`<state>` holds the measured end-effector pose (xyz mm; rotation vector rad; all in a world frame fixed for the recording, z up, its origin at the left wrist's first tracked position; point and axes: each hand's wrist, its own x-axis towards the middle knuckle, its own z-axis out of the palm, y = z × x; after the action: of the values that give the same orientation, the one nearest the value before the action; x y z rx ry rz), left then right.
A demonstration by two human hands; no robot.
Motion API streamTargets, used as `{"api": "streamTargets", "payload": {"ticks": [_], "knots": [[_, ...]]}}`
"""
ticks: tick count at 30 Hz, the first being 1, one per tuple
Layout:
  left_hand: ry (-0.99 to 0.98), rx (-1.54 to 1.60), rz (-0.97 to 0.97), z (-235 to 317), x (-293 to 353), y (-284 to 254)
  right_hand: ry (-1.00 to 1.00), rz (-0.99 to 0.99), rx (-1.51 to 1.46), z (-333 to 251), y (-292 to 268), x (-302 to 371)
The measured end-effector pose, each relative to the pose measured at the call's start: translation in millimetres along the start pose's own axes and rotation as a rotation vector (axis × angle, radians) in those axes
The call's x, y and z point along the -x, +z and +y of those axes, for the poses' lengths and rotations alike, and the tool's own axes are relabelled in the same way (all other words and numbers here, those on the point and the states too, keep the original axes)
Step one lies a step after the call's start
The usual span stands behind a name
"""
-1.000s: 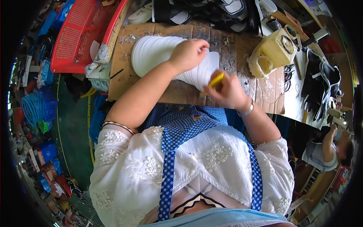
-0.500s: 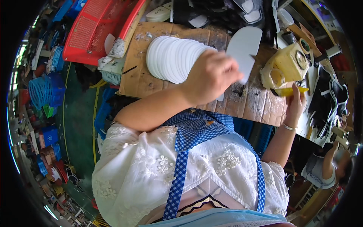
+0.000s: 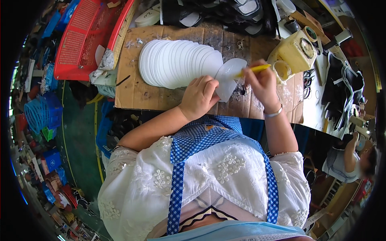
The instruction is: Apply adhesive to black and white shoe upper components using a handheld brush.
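Note:
A fanned row of thin white rounded pieces (image 3: 173, 62) lies overlapped on the cardboard (image 3: 128, 94). At its right end rests a notched white piece (image 3: 230, 87) with a shiny surface. My left hand (image 3: 200, 96) has its fingers curled at the near edge of that end piece, pressed against it. What the fingertips grip is partly hidden. My right hand (image 3: 263, 86) is closed around a yellow-handled brush (image 3: 257, 69). The brush slants down to the left, its tip at the end piece. A yellowed, glue-crusted pot (image 3: 282, 71) stands to the right.
A yellowed square container (image 3: 295, 50) adjoins the pot. Black shoe parts with white patches (image 3: 245, 12) are piled at the far edge. A red basket (image 3: 76, 68) stands far left. Black pieces (image 3: 348, 90) lie right. Another person (image 3: 341, 164) sits at the lower right.
My right hand has brought the brush left from beside the pot to the end piece. My left hand has lowered to the fan's near edge. The separate white piece no longer lies to the right.

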<state>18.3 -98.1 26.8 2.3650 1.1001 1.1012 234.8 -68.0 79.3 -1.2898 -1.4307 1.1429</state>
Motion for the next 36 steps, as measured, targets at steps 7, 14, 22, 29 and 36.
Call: {"api": "streamTargets", "payload": {"ticks": [7,14,22,29,36], "knots": [[0.091,0.053,0.128,8.5,-30.7,-24.8,-0.036,0.39,0.039,-6.1,-48.3,2.5],[0.027,-0.599,0.929,-77.2,-71.7,-162.7,-0.2,0.687,0.23,18.7,-137.8,1.9],[-0.401,-0.541,0.559,-102.6,-61.2,-196.9,-0.289,-0.253,0.106,6.5,7.7,-28.0],[-0.375,-0.194,0.308,-61.2,-33.4,-142.6,-0.346,-0.447,0.51,-9.2,21.8,-36.9],[-0.351,0.143,-0.042,-60.1,-64.6,-49.6,-0.354,-0.172,0.342,0.5,47.7,-30.5]]}}
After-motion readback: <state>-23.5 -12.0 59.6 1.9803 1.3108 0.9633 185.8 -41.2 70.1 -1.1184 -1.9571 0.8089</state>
